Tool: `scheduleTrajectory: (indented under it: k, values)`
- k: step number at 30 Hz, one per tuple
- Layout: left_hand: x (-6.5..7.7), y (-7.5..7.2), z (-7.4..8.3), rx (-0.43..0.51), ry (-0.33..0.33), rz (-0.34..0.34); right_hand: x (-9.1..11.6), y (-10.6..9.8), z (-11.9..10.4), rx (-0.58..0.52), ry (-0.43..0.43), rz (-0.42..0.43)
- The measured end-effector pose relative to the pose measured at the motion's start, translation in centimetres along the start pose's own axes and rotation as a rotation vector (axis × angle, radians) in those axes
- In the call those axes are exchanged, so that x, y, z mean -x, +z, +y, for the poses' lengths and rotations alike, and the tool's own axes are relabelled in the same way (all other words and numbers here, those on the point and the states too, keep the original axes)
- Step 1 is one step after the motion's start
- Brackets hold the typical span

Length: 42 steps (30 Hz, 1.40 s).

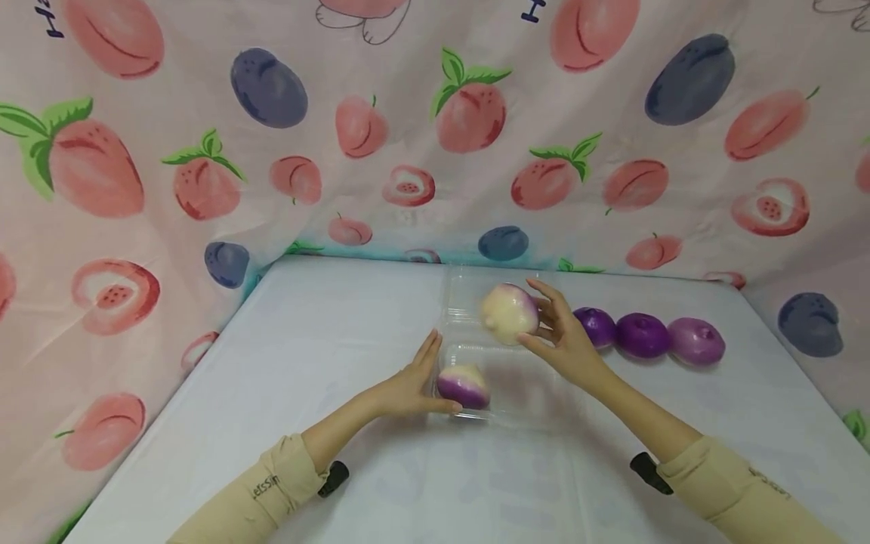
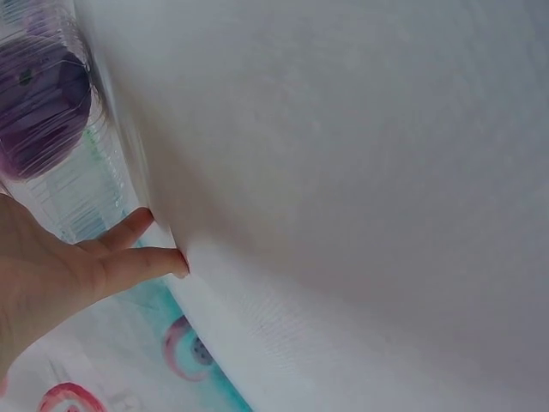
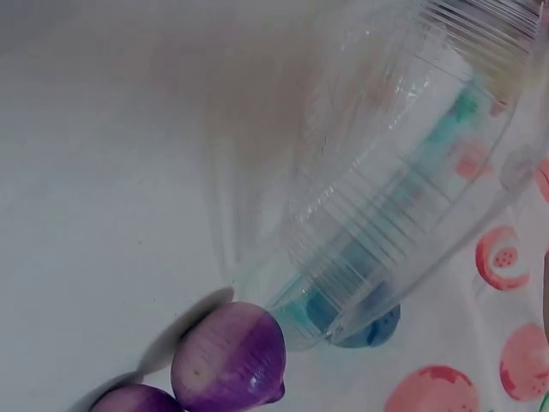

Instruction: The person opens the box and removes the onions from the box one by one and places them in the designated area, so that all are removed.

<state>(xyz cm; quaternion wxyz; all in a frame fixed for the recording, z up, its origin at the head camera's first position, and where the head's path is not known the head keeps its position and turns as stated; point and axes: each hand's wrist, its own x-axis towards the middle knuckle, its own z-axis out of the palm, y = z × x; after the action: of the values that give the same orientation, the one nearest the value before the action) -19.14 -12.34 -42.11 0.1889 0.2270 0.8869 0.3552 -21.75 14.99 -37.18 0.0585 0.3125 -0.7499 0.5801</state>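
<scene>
My right hand (image 1: pixel 567 340) grips a cream-and-purple onion (image 1: pixel 508 313) above the clear plastic box. A second onion (image 1: pixel 464 387), pale on top and purple below, lies in the left part of the box (image 1: pixel 526 381). My left hand (image 1: pixel 411 385) rests against the box's left side, fingers straight and thumb along the front edge by that onion. In the left wrist view, fingers (image 2: pixel 141 262) reach out flat beside the box wall. The right wrist view shows the box's ribbed side, but the held onion is out of sight there.
Three purple onions sit in a row to the right of the box: a dark one (image 1: pixel 596 327), another dark one (image 1: pixel 642 335) and a lighter one (image 1: pixel 697 341). The box's transparent lid (image 1: pixel 465 291) lies folded back behind it. A fruit-print cloth (image 1: pixel 408 91) hangs behind the white table (image 1: pixel 326 325).
</scene>
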Motion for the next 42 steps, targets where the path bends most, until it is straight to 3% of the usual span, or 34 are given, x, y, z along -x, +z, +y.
scheduleTrajectory:
  k: [10,17,23,27,31,38,42]
  values:
    - [-0.1,0.2,-0.1,0.001,0.0,0.009,0.8,-1.8,-0.4,0.057,-0.2,-0.098]
    - [0.0,-0.3,0.3,0.007,0.001,0.009,2.0,-2.4,-0.8,0.048,-0.144,-0.066]
    - [-0.2,-0.2,0.3,0.007,0.012,0.011,2.9,-2.9,-0.9,-0.027,-0.163,-0.024]
    - [-0.1,0.0,0.0,0.016,0.01,0.015,3.2,-3.6,-1.0,-0.04,-0.165,-0.044]
    - [0.2,0.0,-0.2,0.028,-0.008,0.014,3.5,-4.5,-0.9,0.006,-0.146,-0.07]
    - [-0.1,0.1,-0.1,0.024,0.006,0.008,4.4,-6.4,-0.7,0.164,-0.054,-0.019]
    - [-0.1,0.1,0.1,0.02,-0.002,0.013,4.9,-7.2,-0.4,0.171,-0.025,0.005]
